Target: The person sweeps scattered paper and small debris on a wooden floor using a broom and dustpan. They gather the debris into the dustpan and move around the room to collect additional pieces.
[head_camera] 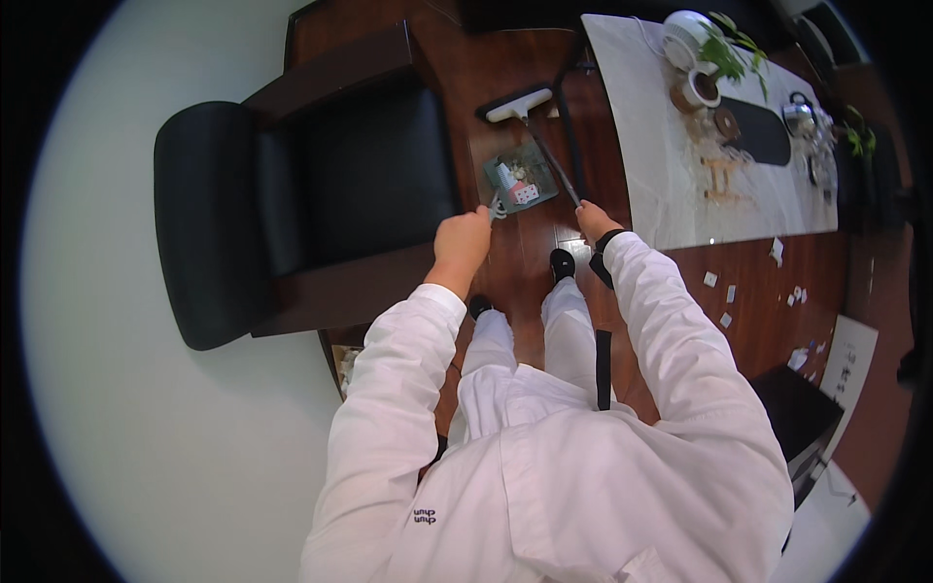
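Note:
My left hand (461,246) grips the handle of a translucent grey-green dustpan (543,175). Inside the pan lie playing cards (525,193) and some pale crumpled debris (519,170). My right hand (594,220) is closed around the thin shaft of a broom (547,149). The broom's white head (519,106), with dark bristles along its far side, rests beyond the pan, near a dark table leg. A small pale scrap (553,113) lies just right of the broom head.
A black leather armchair (364,178) stands close on the left, by a pale wall. At right, a stone-topped table (656,182) holds a potted plant (705,87), a white fan-like appliance (685,36) and a kettle (799,116). Several cards and paper scraps (731,294) litter the wooden floor.

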A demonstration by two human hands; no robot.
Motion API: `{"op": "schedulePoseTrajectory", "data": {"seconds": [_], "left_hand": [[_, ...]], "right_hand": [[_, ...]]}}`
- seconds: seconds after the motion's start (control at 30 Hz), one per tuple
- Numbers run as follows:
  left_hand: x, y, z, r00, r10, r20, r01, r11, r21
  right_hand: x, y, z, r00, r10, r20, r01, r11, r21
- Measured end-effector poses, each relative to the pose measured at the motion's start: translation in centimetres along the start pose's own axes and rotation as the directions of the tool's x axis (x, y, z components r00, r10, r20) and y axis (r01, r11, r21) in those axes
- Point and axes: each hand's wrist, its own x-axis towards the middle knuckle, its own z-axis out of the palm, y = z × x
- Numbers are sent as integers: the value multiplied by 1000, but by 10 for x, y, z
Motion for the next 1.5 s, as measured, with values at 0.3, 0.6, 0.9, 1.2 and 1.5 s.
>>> {"op": "schedulePoseTrajectory", "data": {"seconds": [0.3,0.6,0.9,1.2,1.5], "left_hand": [[-182,31,18,995,75,67,-68,992,-106],[-335,90,85,1000,-12,12,13,998,-67],[-436,145,130,988,-140,64,146,983,-113],[-494,201,156,997,-27,67,30,998,-49],[-463,264,132,988,156,-1,-156,985,80]], "right_hand": [[-145,31,77,993,-89,84,62,959,277],[-197,190,115,979,-205,-6,205,975,87],[-327,328,123,986,-130,-100,120,987,-103],[-410,457,143,922,-251,-295,155,937,-314],[-406,507,23,859,-384,-339,217,872,-439]]}}
